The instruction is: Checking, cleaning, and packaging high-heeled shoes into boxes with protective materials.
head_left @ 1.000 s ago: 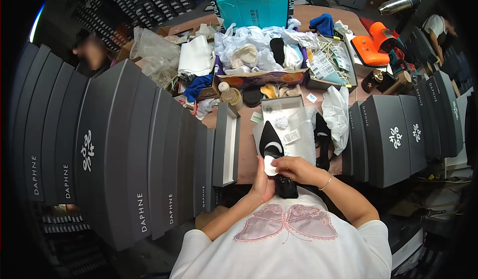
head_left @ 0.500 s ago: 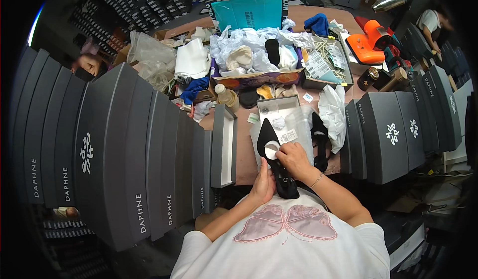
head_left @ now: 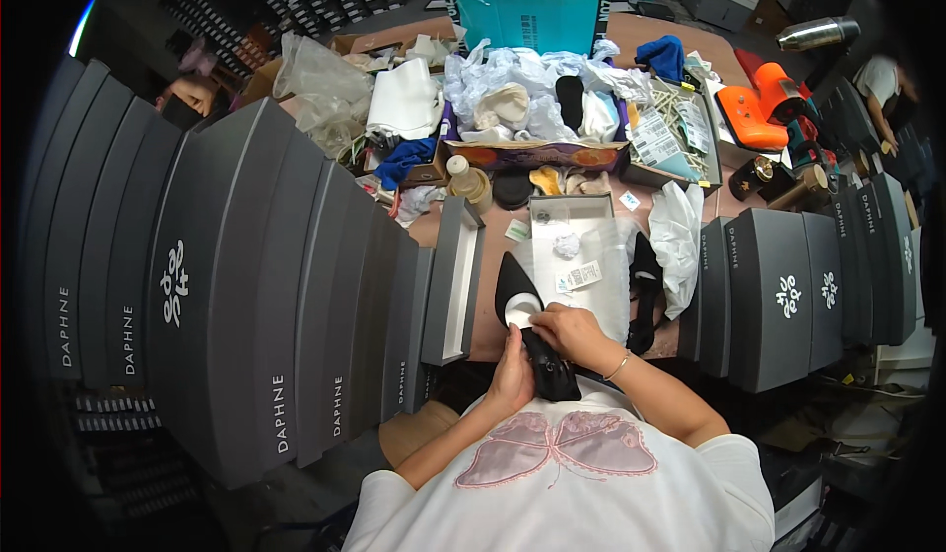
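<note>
A black pointed-toe shoe (head_left: 512, 278) stands out in front of my chest, its toe pointing away from me. My left hand (head_left: 509, 375) is wrapped round its left side. At the shoe's opening, the fingers of my right hand (head_left: 572, 337) pinch a white piece (head_left: 521, 308) that lies inside; whether it is paper or lining I cannot tell. Just beyond is an open grey shoebox (head_left: 552, 203) holding a crumpled paper ball (head_left: 566, 245) and a printed label (head_left: 578, 276). A second black shoe (head_left: 644, 291) lies to the right of it, beside white wrapping paper (head_left: 676, 246).
Grey shoeboxes (head_left: 251, 286) stand in a long row at left, others (head_left: 769, 301) at right. An upright box part (head_left: 456, 281) is near my left hand. Further back are a carton of crumpled paper (head_left: 532, 155), a bottle (head_left: 468, 182) and an orange device (head_left: 751, 118). A person (head_left: 880, 89) works far right.
My view has shifted, so the table things sit further right. My right fingers have drawn slightly nearer to my left hand, and more of the white piece shows in the shoe's opening.
</note>
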{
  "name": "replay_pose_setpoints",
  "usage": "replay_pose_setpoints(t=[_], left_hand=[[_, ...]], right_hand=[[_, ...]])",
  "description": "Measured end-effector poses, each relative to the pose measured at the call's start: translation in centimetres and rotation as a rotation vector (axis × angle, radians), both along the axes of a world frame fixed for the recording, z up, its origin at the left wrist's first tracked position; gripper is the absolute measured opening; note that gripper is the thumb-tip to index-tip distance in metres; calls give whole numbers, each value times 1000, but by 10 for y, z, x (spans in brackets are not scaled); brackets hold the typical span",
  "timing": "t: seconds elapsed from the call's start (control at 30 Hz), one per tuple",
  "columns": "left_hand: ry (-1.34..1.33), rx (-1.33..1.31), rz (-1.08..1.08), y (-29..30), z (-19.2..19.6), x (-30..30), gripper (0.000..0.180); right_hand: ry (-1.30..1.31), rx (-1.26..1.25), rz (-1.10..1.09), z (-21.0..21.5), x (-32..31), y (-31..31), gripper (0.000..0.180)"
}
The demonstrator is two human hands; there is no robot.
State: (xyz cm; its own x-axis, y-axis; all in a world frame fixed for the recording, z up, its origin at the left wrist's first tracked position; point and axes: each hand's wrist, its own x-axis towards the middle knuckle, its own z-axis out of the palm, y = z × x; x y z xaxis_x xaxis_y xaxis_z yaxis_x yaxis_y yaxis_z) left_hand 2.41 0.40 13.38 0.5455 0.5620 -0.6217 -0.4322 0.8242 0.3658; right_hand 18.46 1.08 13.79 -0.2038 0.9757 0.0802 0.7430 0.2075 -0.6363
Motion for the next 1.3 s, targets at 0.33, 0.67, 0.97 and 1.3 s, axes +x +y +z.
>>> replay_pose_setpoints(t=[0.33, 0.67, 0.97, 1.3], left_hand=[[45, 31, -4, 11, -10, 1, 59], [171, 26, 13, 34, 2, 18, 50], [114, 8, 135, 41, -3, 10, 44], [181, 69, 155, 47, 15, 10, 39]], right_hand=[[-234, 289, 226, -10, 13, 28, 8], [-26, 124, 85, -21, 19, 49, 15], [-297, 80, 94, -72, 97, 123, 30], [-202, -23, 13, -80, 90, 96, 35]])
